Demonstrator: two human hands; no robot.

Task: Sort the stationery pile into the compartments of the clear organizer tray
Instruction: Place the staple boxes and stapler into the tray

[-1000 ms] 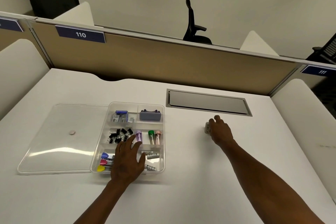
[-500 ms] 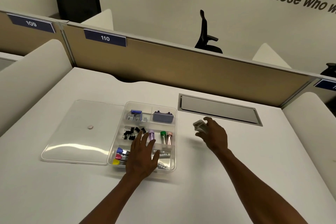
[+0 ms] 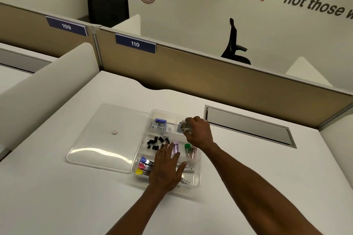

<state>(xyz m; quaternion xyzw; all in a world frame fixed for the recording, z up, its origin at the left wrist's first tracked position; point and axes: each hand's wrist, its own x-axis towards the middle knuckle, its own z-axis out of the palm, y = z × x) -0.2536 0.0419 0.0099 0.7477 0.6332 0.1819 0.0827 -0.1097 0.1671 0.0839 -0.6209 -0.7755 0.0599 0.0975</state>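
Stationery fills the clear organizer tray (image 3: 197, 177), which sits near the middle of the white tabletop (image 3: 248, 168), with its clear lid (image 3: 107, 137) lying flat just beside its left wall. My left hand (image 3: 165, 170) lies flat on the near part of the tray, fingers straight and spread, pressing over the markers (image 3: 143, 166) in the near compartment; their blue, pink and yellow caps show to the left of my palm. My right hand (image 3: 197, 131) is over the far right compartment, fingers curled round a small clear, silvery object (image 3: 184, 127); I cannot tell what it is. Beneath it, in that same compartment, a grey-blue item (image 3: 179, 129) shows only at its edge. The far left compartment holds a blue-topped box and small silver pieces (image 3: 159, 124). The middle left compartment holds black binder clips (image 3: 155, 142). The middle right compartment holds a lilac tube (image 3: 175, 148), touched by my left fingertips, with a green-capped tube (image 3: 187, 149) and a pinkish one (image 3: 193, 151) beside it. A small round disc (image 3: 114, 132) sits on the lid. A grey hatch (image 3: 246, 128) is set into the tabletop toward the far right edge, in front of the tan partition (image 3: 210, 82) marked 110.
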